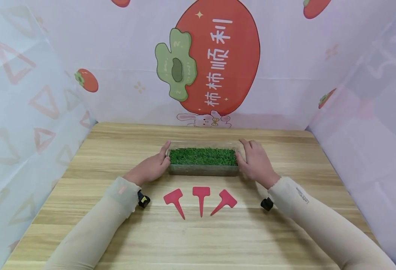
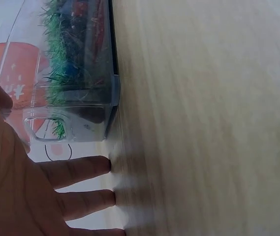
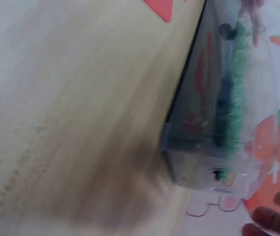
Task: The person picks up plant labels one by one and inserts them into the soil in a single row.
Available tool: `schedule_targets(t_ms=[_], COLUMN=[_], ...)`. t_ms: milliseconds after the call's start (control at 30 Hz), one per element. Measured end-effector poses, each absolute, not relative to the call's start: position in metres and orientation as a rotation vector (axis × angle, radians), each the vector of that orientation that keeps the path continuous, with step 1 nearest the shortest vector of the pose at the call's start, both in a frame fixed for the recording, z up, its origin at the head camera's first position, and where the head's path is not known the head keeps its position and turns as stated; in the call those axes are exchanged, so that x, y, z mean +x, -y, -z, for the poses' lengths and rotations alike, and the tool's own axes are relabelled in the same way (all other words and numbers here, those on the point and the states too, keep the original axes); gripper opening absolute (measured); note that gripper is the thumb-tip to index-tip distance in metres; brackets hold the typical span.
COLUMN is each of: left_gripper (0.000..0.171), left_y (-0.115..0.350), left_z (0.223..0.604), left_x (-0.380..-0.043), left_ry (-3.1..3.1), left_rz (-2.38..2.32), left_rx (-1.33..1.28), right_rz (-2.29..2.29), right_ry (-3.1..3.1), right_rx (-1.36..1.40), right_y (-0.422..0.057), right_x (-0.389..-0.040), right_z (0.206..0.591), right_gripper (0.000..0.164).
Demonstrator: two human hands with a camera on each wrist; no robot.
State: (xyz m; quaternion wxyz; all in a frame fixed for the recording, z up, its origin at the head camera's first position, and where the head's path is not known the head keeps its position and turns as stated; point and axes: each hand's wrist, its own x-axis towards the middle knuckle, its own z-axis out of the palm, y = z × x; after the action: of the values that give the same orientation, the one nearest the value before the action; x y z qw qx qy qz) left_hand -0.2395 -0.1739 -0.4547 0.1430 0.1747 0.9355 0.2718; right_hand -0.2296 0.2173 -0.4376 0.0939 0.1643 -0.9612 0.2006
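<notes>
A long clear plastic box [image 1: 202, 171] with green artificial grass [image 1: 202, 155] inside stands on the table, between my two hands. My left hand [image 1: 150, 167] is at its left end, fingers extended. In the left wrist view the thumb side of that hand [image 2: 16, 187] is by the rim, and straight fingertips reach down to the tabletop beside a cut-out handle. My right hand [image 1: 256, 161] is at the right end with loosely spread fingers; in the blurred right wrist view its fingers [image 3: 272, 221] are beside the box end. Three red T-shaped plant labels [image 1: 201, 192] lie in front.
The wooden table [image 1: 198, 243] ends at a printed cloth backdrop [image 1: 285, 75] with a large persimmon picture. Pale cloth walls [image 1: 26, 93] rise on both sides. A small black device [image 1: 144, 200] sits at the left wrist, another [image 1: 266, 204] at the right.
</notes>
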Motion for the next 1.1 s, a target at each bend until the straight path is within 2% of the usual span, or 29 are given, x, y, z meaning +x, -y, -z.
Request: schedule_targets(t_ms=[233, 433, 767, 1100], left_gripper=[0.064, 0.064, 0.065, 0.065], left_y=[0.172, 0.172, 0.172, 0.170], left_z=[0.454, 0.454, 0.454, 0.455], left_x=[-0.238, -0.237, -0.238, -0.238], left_ry=[-2.704, -2.698, -2.668, -2.668], left_rz=[-0.789, -0.794, -0.821, -0.817], left_rx=[0.500, 0.500, 0.510, 0.501], right_rz=[-0.625, -0.674, -0.543, -0.388], right_ry=[2.673, 2.835, 3.090, 3.247], right_rx=[0.658, 0.699, 0.703, 0.612], right_y=[-0.210, -0.199, -0.181, -0.174], right_x=[-0.201, -0.171, -0.146, -0.140], right_z=[0.418, 0.417, 0.441, 0.457], right_gripper=[0.032, 0.026, 0.038, 0.069])
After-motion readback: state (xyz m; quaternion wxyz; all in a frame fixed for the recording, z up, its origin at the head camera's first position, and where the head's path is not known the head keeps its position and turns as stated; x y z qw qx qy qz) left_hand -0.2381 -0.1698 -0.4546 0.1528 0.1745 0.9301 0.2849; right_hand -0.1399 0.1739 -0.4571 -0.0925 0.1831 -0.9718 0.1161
